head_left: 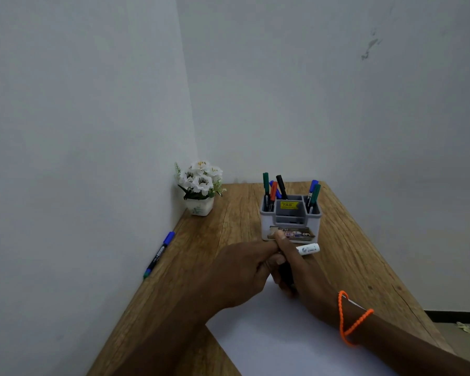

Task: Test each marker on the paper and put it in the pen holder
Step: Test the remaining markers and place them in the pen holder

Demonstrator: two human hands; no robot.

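My left hand (242,270) and my right hand (299,278) meet over the far edge of the white paper (277,337), just in front of the grey pen holder (291,221). My right hand grips a marker (307,249) with a white barrel that sticks out to the right; its dark end lies under my fingers. My left fingers pinch that dark end. Several markers with green, blue, red and black caps stand in the holder. A blue-capped marker (159,253) lies at the table's left edge against the wall.
The wooden table (350,256) stands in a corner with walls on the left and at the back. A small white pot of white flowers (200,185) sits at the back left. An orange beaded band (350,318) is on my right wrist.
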